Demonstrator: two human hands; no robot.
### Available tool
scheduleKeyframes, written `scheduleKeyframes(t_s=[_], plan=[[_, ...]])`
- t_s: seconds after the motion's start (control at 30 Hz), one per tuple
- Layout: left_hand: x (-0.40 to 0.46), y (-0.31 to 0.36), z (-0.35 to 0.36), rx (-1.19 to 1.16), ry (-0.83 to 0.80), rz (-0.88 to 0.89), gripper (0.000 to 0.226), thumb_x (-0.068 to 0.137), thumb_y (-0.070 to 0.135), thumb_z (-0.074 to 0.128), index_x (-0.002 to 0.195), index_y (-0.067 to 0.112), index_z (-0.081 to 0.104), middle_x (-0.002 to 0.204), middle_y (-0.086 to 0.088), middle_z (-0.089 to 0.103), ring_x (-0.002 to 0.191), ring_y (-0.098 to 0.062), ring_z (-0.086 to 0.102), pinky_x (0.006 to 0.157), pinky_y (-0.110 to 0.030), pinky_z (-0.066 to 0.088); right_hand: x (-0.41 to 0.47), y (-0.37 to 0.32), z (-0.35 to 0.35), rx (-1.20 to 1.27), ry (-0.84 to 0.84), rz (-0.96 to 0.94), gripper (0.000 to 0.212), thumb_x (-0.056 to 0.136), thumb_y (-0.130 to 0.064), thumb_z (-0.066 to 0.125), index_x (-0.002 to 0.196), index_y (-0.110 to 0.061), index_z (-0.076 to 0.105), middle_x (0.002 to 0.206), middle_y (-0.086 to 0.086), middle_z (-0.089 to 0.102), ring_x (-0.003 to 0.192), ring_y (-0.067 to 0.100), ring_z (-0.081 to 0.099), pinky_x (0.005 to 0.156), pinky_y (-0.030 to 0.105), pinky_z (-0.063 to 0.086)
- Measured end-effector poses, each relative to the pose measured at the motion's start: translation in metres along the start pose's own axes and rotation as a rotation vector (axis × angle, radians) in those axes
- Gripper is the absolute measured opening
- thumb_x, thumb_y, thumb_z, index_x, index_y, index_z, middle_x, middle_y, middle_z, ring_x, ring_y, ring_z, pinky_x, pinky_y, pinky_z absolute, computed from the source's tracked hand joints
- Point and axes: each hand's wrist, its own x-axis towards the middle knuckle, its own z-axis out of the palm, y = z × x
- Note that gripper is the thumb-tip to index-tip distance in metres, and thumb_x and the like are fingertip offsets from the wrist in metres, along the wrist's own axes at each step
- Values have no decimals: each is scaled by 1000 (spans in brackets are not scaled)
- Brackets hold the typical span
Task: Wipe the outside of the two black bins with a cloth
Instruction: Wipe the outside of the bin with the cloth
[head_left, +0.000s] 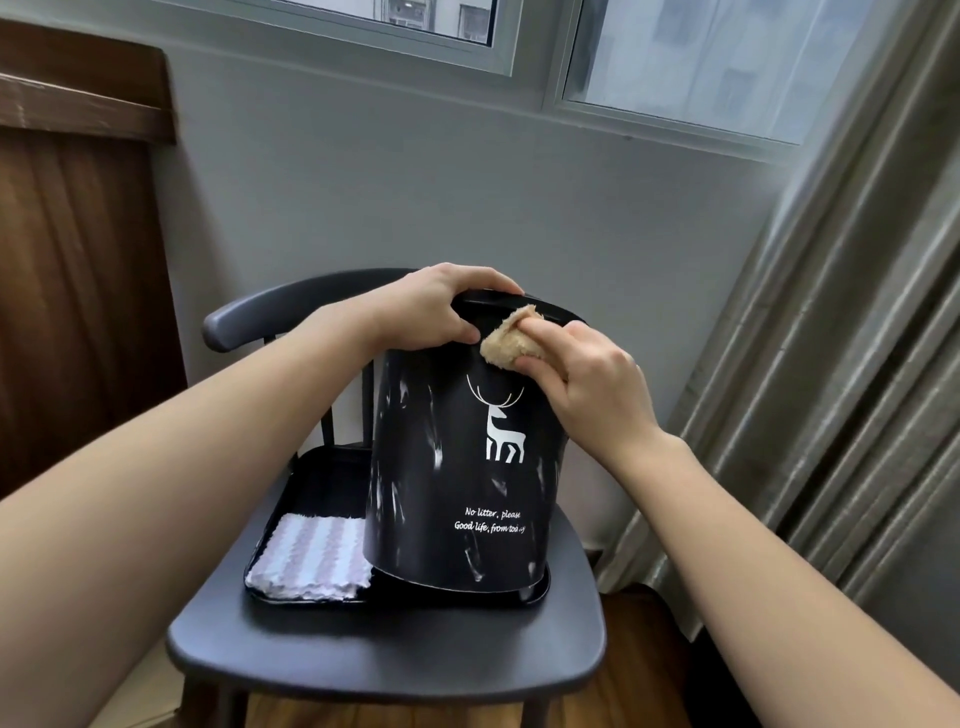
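Observation:
A black bin (431, 467) with a white deer print and white lettering stands tilted on a black tray (311, 488), its near bottom edge lifted. My left hand (436, 306) grips the bin's top rim at the left. My right hand (592, 384) pinches a bunched tan cloth (506, 338) and presses it against the bin's upper side, just under the rim. Only one bin is in view.
The tray sits on a dark grey chair (384, 654). A folded white and lilac striped cloth (311, 556) lies in the tray's left part. A grey wall and window are behind, a curtain (831, 364) at the right, brown wooden furniture (78, 260) at the left.

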Motion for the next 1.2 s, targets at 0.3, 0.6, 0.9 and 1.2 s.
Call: scheduleKeyframes(t_s=[0.3,0.6,0.9,1.2], plan=[[-1,2,3,32,2,-27,63,90,5,67,136,47,57,136,18,61,129,-14,54,119,-45,33,-27,0,-4,-55,-98,-191,31,94,-35,66,122,-21,69,82,3,59,77,25,59,58,45,54],[-4,3,4,34,23,-34,59,88,11,71,133,48,58,128,24,63,127,-9,54,118,-45,33,5,-3,-3,-10,-12,-51,37,90,-34,70,124,-18,65,96,4,67,92,26,63,73,36,48],[-8,5,4,45,39,-73,64,88,10,66,133,53,55,136,15,58,130,-17,50,117,-44,35,-32,0,-3,-72,-55,-198,34,91,-33,69,123,-20,69,84,4,62,78,26,61,58,43,55],[-11,2,9,100,96,-23,59,88,26,76,133,56,51,106,37,44,123,-6,37,117,-37,27,-43,-2,9,-72,-6,-156,36,95,-32,62,128,-18,66,83,4,59,72,24,59,51,40,52]])
